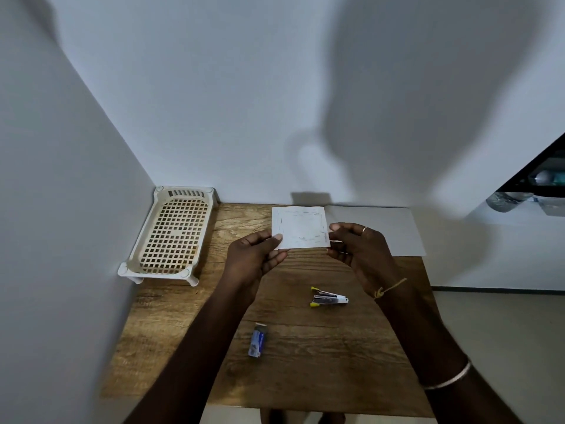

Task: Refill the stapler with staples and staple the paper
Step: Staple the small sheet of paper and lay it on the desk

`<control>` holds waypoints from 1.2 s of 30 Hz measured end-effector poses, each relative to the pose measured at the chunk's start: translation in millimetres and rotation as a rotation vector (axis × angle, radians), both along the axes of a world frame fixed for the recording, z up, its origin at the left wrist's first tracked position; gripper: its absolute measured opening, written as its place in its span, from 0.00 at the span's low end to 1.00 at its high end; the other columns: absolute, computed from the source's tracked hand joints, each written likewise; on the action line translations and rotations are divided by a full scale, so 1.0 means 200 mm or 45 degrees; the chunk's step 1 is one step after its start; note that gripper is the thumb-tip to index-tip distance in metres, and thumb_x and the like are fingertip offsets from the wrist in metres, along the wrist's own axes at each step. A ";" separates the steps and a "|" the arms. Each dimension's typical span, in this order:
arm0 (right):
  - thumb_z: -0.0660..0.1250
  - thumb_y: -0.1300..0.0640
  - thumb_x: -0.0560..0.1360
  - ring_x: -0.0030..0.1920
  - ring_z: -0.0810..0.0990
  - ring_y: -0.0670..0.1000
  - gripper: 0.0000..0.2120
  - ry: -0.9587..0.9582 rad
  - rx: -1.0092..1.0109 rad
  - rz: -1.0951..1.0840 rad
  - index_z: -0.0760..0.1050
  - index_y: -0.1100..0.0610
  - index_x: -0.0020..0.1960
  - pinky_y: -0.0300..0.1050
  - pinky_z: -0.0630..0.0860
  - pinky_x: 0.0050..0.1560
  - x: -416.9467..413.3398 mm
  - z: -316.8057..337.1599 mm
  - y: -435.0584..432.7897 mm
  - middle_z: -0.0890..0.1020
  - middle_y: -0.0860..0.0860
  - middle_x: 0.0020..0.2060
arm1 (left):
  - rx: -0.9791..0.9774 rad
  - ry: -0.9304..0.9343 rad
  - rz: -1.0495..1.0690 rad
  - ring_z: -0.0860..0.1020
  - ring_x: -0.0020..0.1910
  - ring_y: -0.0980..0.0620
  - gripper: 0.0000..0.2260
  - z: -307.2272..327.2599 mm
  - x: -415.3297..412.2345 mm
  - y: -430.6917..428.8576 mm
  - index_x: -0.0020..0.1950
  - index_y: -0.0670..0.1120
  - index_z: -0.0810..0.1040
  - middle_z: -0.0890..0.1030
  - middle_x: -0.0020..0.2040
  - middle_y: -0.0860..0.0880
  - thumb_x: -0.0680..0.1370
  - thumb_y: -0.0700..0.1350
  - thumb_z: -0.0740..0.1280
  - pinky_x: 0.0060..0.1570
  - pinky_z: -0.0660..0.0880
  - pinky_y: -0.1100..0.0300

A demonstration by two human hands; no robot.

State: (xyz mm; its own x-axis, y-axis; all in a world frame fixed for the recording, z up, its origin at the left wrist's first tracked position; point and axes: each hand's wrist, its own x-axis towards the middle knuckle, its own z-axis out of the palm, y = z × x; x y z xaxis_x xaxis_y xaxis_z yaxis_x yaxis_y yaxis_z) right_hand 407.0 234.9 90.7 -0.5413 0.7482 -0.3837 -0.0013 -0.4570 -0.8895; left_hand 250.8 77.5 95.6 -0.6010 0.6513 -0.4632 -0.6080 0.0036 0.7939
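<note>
Above the wooden table (183,332) I hold up a small square of white paper (301,227) with rows of staples around its border. My left hand (255,258) pinches its lower left edge and my right hand (356,249) pinches its right edge. Below my right hand, the small stapler (328,297) with yellow tips lies swung open on the table. A small blue staple box (257,340) lies nearer to me, by my left forearm.
A cream perforated plastic tray (171,235) stands in the back left corner against the walls. A larger white sheet (382,228) lies flat at the table's back right. Beyond the right edge are floor and a dark shelf with bottles (519,194).
</note>
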 end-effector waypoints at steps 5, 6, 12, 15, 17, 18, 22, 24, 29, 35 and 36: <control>0.73 0.56 0.76 0.46 0.82 0.45 0.09 -0.821 0.951 0.218 0.82 0.54 0.56 0.35 0.74 0.46 0.11 -0.25 0.00 0.86 0.52 0.51 | -0.017 -0.021 0.024 0.86 0.50 0.43 0.09 0.00 -0.01 0.01 0.57 0.35 0.83 0.87 0.53 0.39 0.77 0.36 0.73 0.47 0.83 0.58; 0.74 0.54 0.75 0.50 0.81 0.46 0.14 -0.955 1.020 0.365 0.81 0.52 0.59 0.37 0.74 0.49 0.14 -0.31 -0.02 0.84 0.51 0.55 | -0.014 -0.023 0.024 0.86 0.51 0.43 0.10 0.00 -0.01 0.01 0.57 0.35 0.82 0.87 0.53 0.39 0.77 0.36 0.73 0.47 0.83 0.58; 0.77 0.39 0.66 0.61 0.74 0.52 0.34 -1.318 1.194 0.919 0.74 0.42 0.71 0.45 0.75 0.56 0.23 -0.58 -0.12 0.74 0.50 0.61 | -0.020 -0.045 0.053 0.86 0.48 0.44 0.08 0.00 -0.01 0.02 0.56 0.35 0.82 0.87 0.52 0.38 0.78 0.35 0.73 0.47 0.84 0.57; 0.77 0.43 0.69 0.57 0.76 0.51 0.28 -1.299 1.309 0.853 0.76 0.42 0.68 0.43 0.73 0.51 0.23 -0.64 -0.16 0.76 0.48 0.57 | -0.027 -0.050 0.054 0.86 0.49 0.42 0.10 0.00 -0.02 0.02 0.58 0.34 0.81 0.86 0.53 0.37 0.78 0.35 0.72 0.48 0.84 0.56; 0.75 0.45 0.71 0.56 0.76 0.51 0.24 -1.285 1.355 0.822 0.78 0.42 0.67 0.42 0.72 0.50 0.23 -0.65 -0.16 0.76 0.48 0.55 | -0.030 -0.076 0.064 0.85 0.52 0.39 0.12 0.00 -0.02 0.03 0.59 0.33 0.80 0.86 0.53 0.36 0.77 0.34 0.73 0.49 0.84 0.54; 0.75 0.46 0.72 0.56 0.76 0.51 0.23 -1.281 1.365 0.820 0.78 0.43 0.66 0.42 0.72 0.49 0.23 -0.66 -0.16 0.77 0.47 0.55 | -0.032 -0.084 0.071 0.85 0.52 0.39 0.12 0.00 -0.02 0.03 0.60 0.33 0.80 0.86 0.53 0.36 0.77 0.34 0.73 0.49 0.84 0.54; 0.72 0.45 0.73 0.52 0.78 0.51 0.15 -1.220 1.307 0.752 0.80 0.45 0.60 0.45 0.74 0.47 0.21 -0.66 -0.16 0.79 0.48 0.50 | -0.031 -0.085 0.077 0.86 0.50 0.40 0.11 0.00 -0.02 0.03 0.59 0.33 0.80 0.86 0.53 0.35 0.77 0.34 0.73 0.48 0.84 0.54; 0.71 0.46 0.75 0.48 0.79 0.49 0.07 -1.035 1.098 0.574 0.81 0.46 0.51 0.44 0.74 0.44 0.20 -0.63 -0.19 0.80 0.46 0.45 | -0.040 -0.094 0.082 0.87 0.48 0.41 0.10 0.01 -0.02 0.03 0.58 0.34 0.80 0.86 0.51 0.36 0.77 0.34 0.72 0.46 0.84 0.56; 0.71 0.42 0.74 0.41 0.85 0.46 0.16 -0.458 0.344 0.216 0.84 0.53 0.52 0.44 0.82 0.40 0.10 -0.39 -0.31 0.87 0.50 0.41 | -0.071 -0.088 0.086 0.87 0.48 0.43 0.10 0.01 -0.03 0.04 0.58 0.36 0.81 0.87 0.51 0.37 0.78 0.35 0.72 0.47 0.84 0.55; 0.75 0.40 0.67 0.42 0.85 0.50 0.20 -0.046 0.006 0.193 0.86 0.54 0.49 0.47 0.82 0.42 -0.01 -0.12 -0.41 0.87 0.53 0.41 | -0.113 -0.072 0.109 0.87 0.51 0.41 0.08 0.03 -0.03 0.06 0.56 0.37 0.81 0.87 0.50 0.38 0.77 0.35 0.72 0.46 0.85 0.55; 0.75 0.42 0.69 0.45 0.86 0.53 0.18 -0.021 -0.009 0.199 0.86 0.55 0.50 0.51 0.83 0.46 -0.02 -0.10 -0.41 0.88 0.55 0.43 | -0.117 -0.074 0.112 0.86 0.51 0.41 0.08 0.04 -0.03 0.06 0.55 0.37 0.82 0.87 0.49 0.38 0.77 0.35 0.73 0.47 0.85 0.54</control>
State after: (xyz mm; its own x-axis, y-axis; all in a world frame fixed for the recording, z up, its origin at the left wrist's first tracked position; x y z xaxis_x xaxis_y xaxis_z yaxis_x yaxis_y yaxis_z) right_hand 402.1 152.2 70.4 -0.6445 0.6527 -0.3982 0.0848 -0.4565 -0.8857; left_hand 245.7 89.6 102.7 -0.6245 0.5507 -0.5538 -0.6539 0.0191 0.7564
